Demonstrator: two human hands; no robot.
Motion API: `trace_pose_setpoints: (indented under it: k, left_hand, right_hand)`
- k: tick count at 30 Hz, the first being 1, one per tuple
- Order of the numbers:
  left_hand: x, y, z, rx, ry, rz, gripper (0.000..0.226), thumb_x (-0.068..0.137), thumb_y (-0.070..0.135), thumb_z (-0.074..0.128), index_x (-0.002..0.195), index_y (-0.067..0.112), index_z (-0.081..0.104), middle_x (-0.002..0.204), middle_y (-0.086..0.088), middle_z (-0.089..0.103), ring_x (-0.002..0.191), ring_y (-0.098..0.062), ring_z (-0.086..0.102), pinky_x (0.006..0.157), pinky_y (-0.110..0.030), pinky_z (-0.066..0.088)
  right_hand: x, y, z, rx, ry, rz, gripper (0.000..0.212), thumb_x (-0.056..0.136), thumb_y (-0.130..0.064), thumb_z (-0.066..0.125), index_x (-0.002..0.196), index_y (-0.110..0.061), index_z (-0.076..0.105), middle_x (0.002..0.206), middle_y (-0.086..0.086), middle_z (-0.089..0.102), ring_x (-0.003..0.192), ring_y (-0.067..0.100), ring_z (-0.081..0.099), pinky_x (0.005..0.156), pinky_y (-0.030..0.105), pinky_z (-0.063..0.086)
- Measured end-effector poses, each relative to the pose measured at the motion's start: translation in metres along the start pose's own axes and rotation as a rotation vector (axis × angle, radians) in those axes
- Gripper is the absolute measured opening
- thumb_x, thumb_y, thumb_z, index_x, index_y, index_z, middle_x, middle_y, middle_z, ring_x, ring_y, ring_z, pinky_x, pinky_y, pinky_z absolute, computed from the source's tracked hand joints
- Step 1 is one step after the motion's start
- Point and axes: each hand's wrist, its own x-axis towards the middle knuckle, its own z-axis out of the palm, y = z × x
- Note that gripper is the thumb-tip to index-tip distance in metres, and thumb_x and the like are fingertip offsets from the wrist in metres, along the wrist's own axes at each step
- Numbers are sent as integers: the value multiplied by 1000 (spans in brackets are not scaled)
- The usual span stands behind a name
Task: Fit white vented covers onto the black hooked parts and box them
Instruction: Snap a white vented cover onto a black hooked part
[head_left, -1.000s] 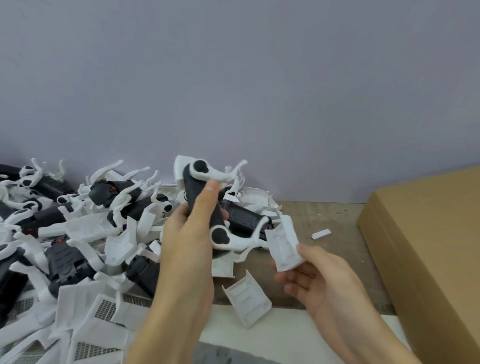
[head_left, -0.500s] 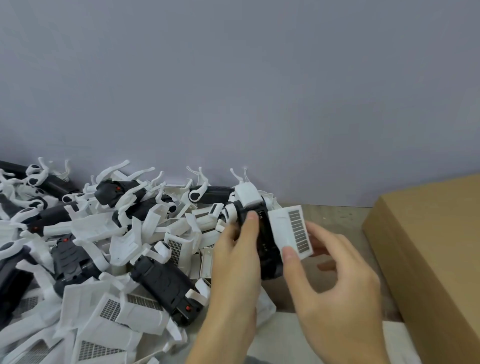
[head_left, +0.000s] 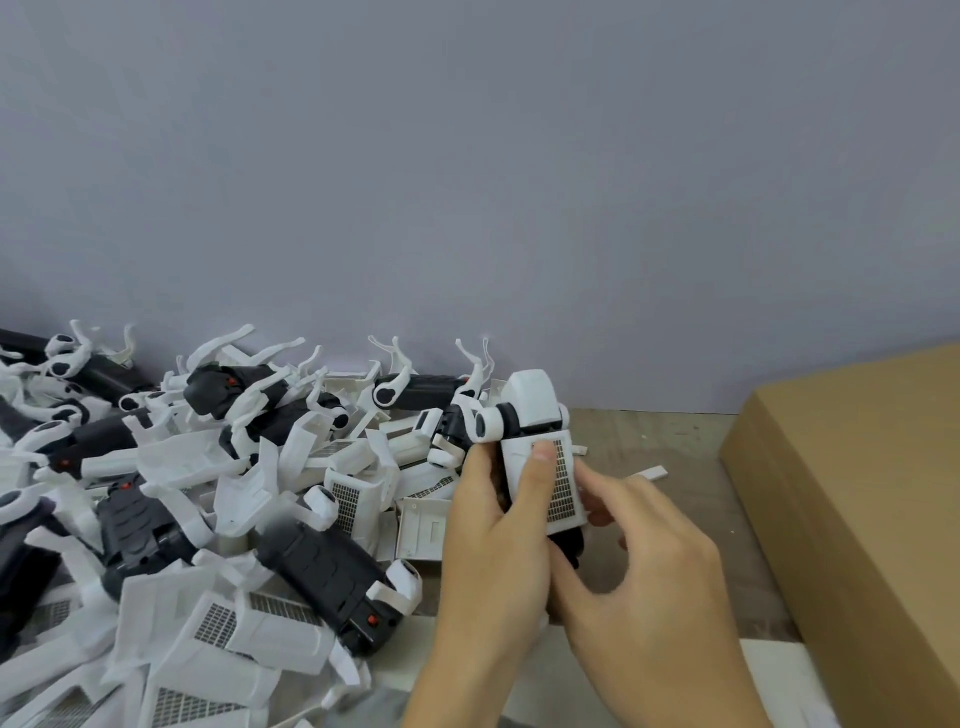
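My left hand (head_left: 496, 535) grips a black hooked part (head_left: 569, 543) in front of me, thumb pressing on the white vented cover (head_left: 558, 483) that lies against its face. My right hand (head_left: 644, 566) holds the same part from the right side, fingers curled behind the cover. The part's white rounded end (head_left: 530, 402) points up and away. A heap of black hooked parts (head_left: 322, 571) and loose white vented covers (head_left: 223, 618) fills the table's left half.
A brown cardboard box (head_left: 857, 493) stands at the right edge of the table. A small white piece (head_left: 652, 473) lies on the bare tabletop (head_left: 670, 441) between the hands and the box. A grey wall rises behind.
The cover, earlier held apart in my right hand, now lies flat on the black part. My left hand turned the part so its white end points up, and both hands closed together.
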Motion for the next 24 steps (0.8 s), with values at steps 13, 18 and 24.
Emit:
trace_pose_setpoints:
  k: [13,18,24]
  left_hand:
    - [-2,-2,3,207,-173,142,28,84,38,57,93,20,77,94,-12,73,90,-31,70,86,-51,54]
    - [-4,-2,7,311,-140,214,36,86,40,51,87,14,76,82,-7,74,78,-20,69,74,-41,55]
    - [-1,-4,6,105,-69,4,30,99,34,58,89,14,78,86,-10,75,86,-28,71,85,-49,57]
  right_hand:
    - [10,12,-9,809,33,524,43,71,-48,64,93,-14,80,89,6,78,86,23,76,67,30,61]
    - [10,12,-7,756,69,527,52,59,-58,65,85,-16,79,82,5,78,79,20,75,69,36,59]
    - [9,4,-6,744,-39,452,35,73,-53,62,90,-27,79,84,-7,78,79,3,73,61,11,51]
